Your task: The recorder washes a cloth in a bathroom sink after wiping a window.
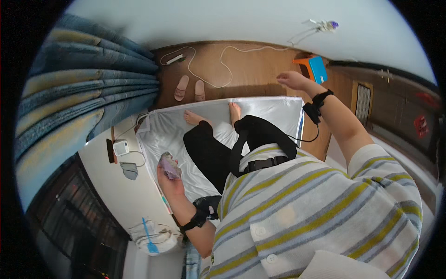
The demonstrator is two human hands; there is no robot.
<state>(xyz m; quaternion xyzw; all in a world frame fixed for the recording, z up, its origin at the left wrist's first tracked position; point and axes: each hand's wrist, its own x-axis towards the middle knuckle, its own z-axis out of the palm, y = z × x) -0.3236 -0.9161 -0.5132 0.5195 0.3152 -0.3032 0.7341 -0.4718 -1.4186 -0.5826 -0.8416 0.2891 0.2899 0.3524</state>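
L hand (171, 186) is up over the L side of the bed (269, 111), fingers clamped on a purple-and-grey bundle (170, 166). Bundle looks crumpled, poss. cloth, but it's too small & blurred to be sure; its lower part is hidden by the palm & fingers, so can't tell how far they wrap round.

R hand (292, 80) is out past the bed's far edge in this view, just L of an orange stool w/ blue top (317, 69). Its fingertips are blurred, so can't tell if the fingers are together or apart. Forearm partly covers the stool's lower part.

Black wrist units on both arms; a thin black cable (306, 140) runs from the R one to the waist, its end lost there. Legs in black trousers (209, 153) hide the mid-bed; the striped top (297, 200) covers the lower R of the view.

L of the bed, a white device (121, 148) & grey cuff (129, 170) sit on a pale ledge (104, 160). Blue swatter (148, 235) lies across a pale bundled item, contents unclear. Dark window (74, 223), bottom L, is cut by the fisheye rim; detail behind it n/a.
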